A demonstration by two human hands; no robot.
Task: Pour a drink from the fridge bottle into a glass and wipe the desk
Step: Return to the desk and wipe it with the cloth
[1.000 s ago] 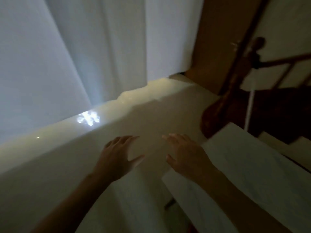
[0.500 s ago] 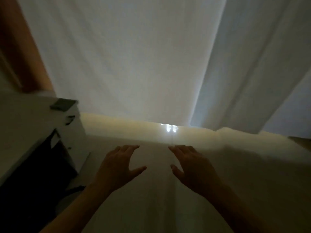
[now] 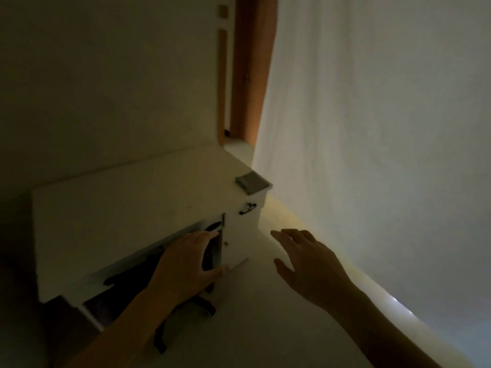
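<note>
In a dim room, my left hand (image 3: 186, 264) and right hand (image 3: 308, 264) hover empty, fingers spread, beside a white tabletop (image 3: 127, 197).

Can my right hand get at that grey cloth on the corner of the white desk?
Probably yes. The right hand is open and empty, hanging in the air beside the desk. The grey cloth lies flat at the near corner, with nothing between them that shows in this dim light.

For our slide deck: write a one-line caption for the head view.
Dim room: empty left hand and right hand reach toward a white desk beside a pale curtain.
</note>
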